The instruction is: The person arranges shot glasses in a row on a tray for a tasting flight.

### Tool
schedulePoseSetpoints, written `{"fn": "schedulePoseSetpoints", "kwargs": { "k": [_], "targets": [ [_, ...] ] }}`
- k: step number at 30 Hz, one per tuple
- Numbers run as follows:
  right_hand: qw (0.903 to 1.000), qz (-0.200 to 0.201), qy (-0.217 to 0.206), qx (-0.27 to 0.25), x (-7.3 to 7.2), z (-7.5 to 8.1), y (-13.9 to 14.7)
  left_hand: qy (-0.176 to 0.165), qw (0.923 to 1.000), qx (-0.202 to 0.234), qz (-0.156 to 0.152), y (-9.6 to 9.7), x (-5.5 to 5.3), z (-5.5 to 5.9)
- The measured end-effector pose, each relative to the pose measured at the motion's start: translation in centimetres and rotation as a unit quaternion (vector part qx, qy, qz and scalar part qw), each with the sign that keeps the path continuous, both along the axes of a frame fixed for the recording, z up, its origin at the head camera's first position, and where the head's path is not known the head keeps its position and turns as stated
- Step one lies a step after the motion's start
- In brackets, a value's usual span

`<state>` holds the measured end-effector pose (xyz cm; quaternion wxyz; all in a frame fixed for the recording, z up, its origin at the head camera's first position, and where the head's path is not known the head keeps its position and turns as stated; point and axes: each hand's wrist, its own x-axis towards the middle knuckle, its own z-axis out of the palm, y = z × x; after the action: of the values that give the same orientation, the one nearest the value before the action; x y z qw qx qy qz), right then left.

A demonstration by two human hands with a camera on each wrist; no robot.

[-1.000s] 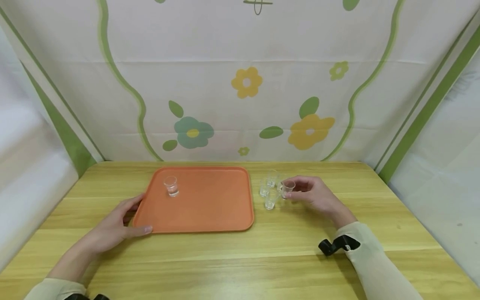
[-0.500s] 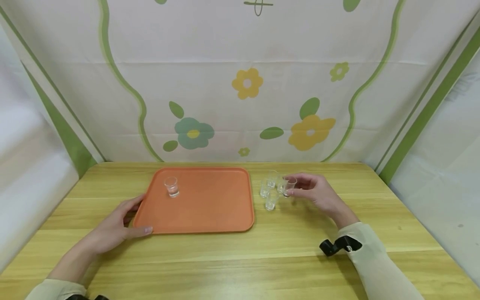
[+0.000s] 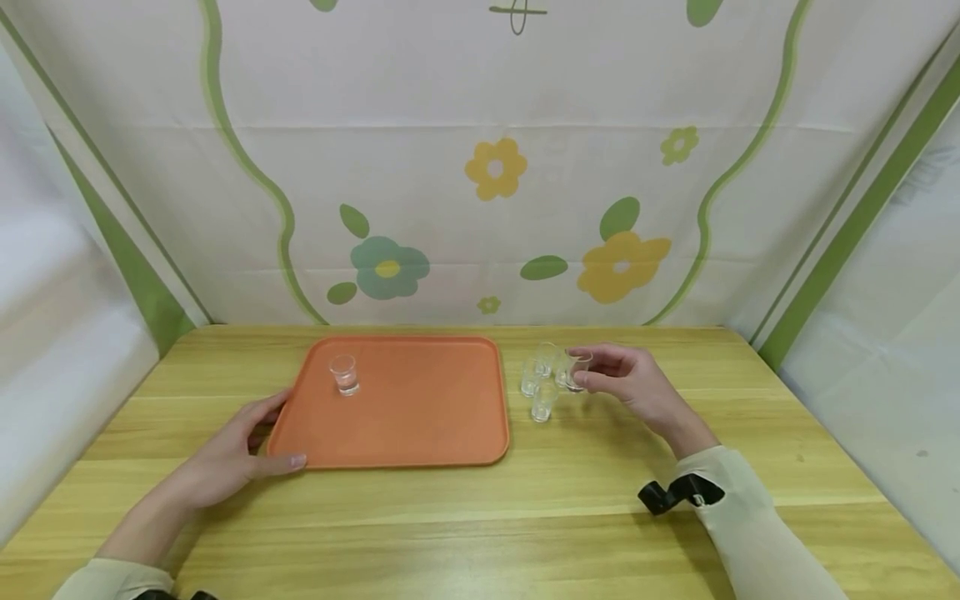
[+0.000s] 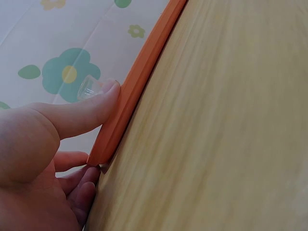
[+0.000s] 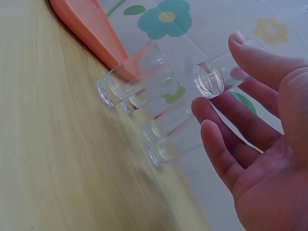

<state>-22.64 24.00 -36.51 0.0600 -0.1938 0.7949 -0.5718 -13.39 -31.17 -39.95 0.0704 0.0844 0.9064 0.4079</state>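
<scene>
Clear glass [image 3: 578, 372] is held by the right hand [image 3: 637, 390] to the right of an orange tray [image 3: 420, 412] on a wooden table [image 3: 465, 533]. Work is judged to be at an early stage: of six glasses in view, only the tray glass [image 3: 345, 379] is already in place on the tray, set upright toward the far left corner. Four standing glasses [image 3: 542, 403] are grouped on the table between the tray and the right hand; by that count, five are not yet on the tray. Whether any liquid is contained cannot be told.

In the grip, the held glass is pinched between thumb and forefinger, the forefinger partly seen through its wall. Its base is left uncovered, with the other fingers loosely bent below it. A roughly upright pose is shown, raised off the tabletop and just beside the group; whether a neighbour is touched cannot be made out. At the left, the tray's near left corner is clasped by the left hand [image 3: 225, 462], its thumb laid on the near rim and its fingers placed along the left side.
</scene>
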Motion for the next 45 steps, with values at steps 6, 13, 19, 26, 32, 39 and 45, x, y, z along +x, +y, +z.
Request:
{"fn": "schedulePoseSetpoints", "kwargs": {
  "k": [6,13,19,26,32,39,45],
  "targets": [
    [1.0,-0.001,-0.001,-0.003,0.1,0.3,-0.3,0.001,1.0,-0.002,0.0,0.0,0.0,0.0],
    [0.9999,-0.013,0.001,0.005,0.2,0.6,-0.8,-0.002,1.0,-0.002,0.002,0.1,0.0,0.1],
    [0.9997,-0.019,0.011,0.005,0.4,1.3,-1.7,-0.003,1.0,-0.003,0.001,0.0,0.0,0.1],
    [0.9996,-0.01,0.021,-0.014,0.5,2.0,-3.2,-0.004,1.0,-0.005,0.002,0.0,0.0,0.1],
    [0.9998,-0.005,0.016,-0.01,0.4,2.5,-4.4,-0.002,1.0,-0.002,0.001,0.0,0.0,0.1],
    [0.9999,0.003,0.015,0.008,0.3,3.4,-6.4,-0.006,1.0,-0.003,0.003,0.0,0.0,0.1],
    [0.9997,0.014,0.014,0.014,0.0,3.8,-8.1,-0.009,0.9999,-0.005,0.002,0.0,-0.1,0.0]
  ]
}}
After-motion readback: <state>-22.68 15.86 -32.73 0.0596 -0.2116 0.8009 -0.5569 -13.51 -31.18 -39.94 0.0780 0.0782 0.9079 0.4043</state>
